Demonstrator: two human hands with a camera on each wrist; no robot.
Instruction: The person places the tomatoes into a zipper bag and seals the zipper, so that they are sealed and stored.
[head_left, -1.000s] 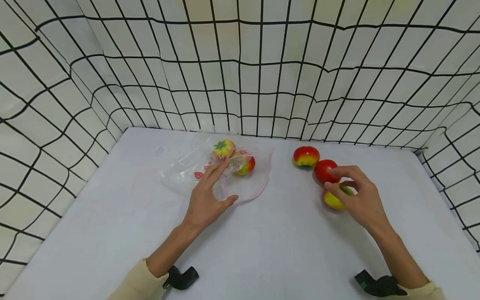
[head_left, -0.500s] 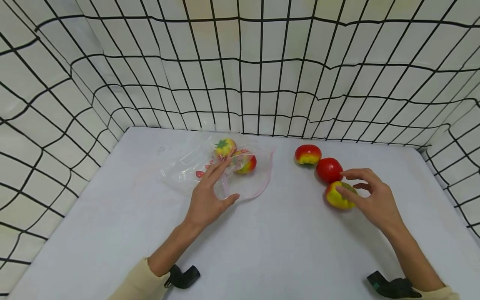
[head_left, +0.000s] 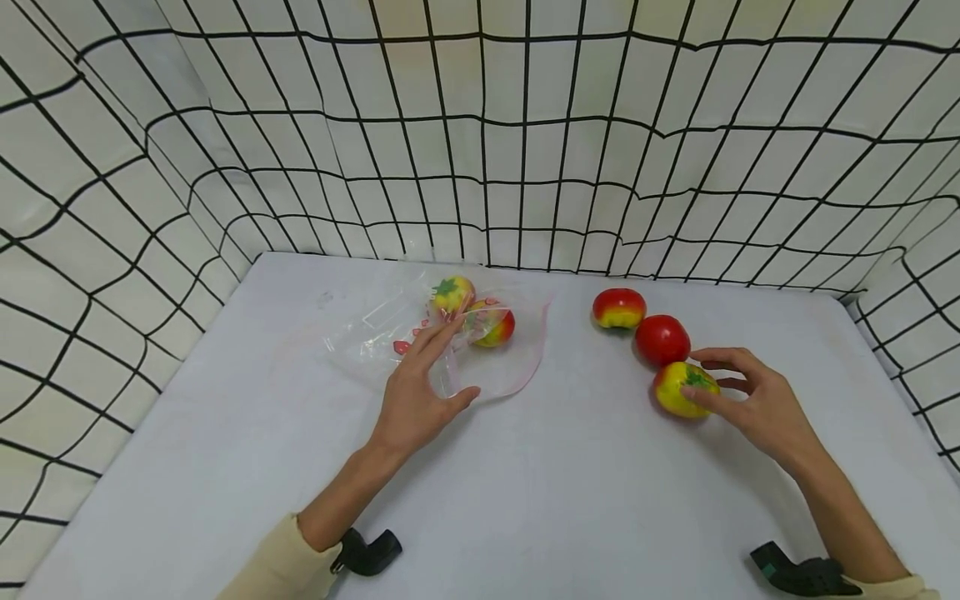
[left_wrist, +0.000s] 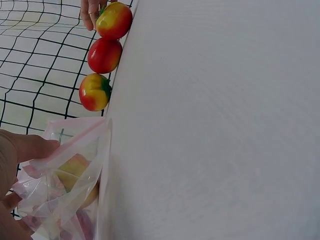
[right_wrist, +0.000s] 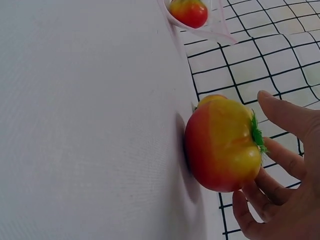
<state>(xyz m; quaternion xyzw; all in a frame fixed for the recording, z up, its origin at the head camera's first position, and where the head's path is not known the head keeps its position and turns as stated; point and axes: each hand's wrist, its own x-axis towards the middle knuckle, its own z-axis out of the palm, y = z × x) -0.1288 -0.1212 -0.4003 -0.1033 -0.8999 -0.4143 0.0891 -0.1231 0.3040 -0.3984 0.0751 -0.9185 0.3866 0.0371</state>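
My left hand lies with thumb and fingers spread apart, fingertips on a clear plastic bag with a pink rim. Inside the bag are two yellow-and-red toy fruits, one with a green leafy top, the other beside it. At the right, my right hand curves loosely around the side of a yellow-and-red toy fruit with a green top. Its thumb stands off the fruit in the right wrist view; whether the other fingertips touch is unclear. A red tomato-like fruit and a red-and-yellow one sit behind.
A white table runs up to a black wire grid that stands at the back and on both sides. Dark wrist cameras are strapped near both cuffs.
My right hand has drawn back to the right from over the nearest yellow-and-red fruit, leaving more of its green top visible. My left hand has stayed on the bag.
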